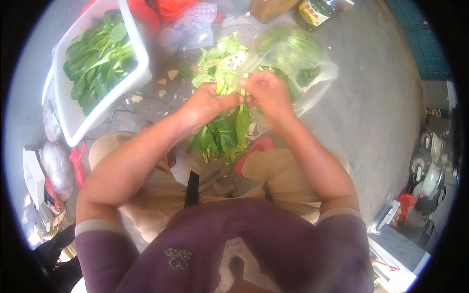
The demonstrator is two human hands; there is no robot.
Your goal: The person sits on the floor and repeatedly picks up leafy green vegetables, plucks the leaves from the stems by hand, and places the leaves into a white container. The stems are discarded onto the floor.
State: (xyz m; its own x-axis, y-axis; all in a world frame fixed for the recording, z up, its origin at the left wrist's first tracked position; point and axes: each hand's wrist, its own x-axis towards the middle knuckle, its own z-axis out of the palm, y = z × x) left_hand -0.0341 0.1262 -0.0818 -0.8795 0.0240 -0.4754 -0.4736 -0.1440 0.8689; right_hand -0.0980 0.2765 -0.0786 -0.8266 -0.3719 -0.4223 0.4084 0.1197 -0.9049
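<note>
My left hand (205,104) is closed around a bunch of leafy greens (221,132), stalks up and dark leaves hanging towards me. Close against it, my right hand (269,93) pinches one leaf stalk (243,104) between thumb and fingers. Beneath and beyond both hands lies a heap of pale green leaf trimmings (203,75) on the concrete floor. A clear plastic bag (324,73) with more greens lies just past my right hand. To the left, a white plastic bin (143,62) holds many loose leafy greens (99,66).
Red plastic bags (176,9) and a clear plastic bag (190,31) lie at the far side. A cardboard box (271,9) and a labelled jar (313,14) stand beyond the greens. Small scraps (136,99) litter the floor. Scooters (428,175) are parked at far right.
</note>
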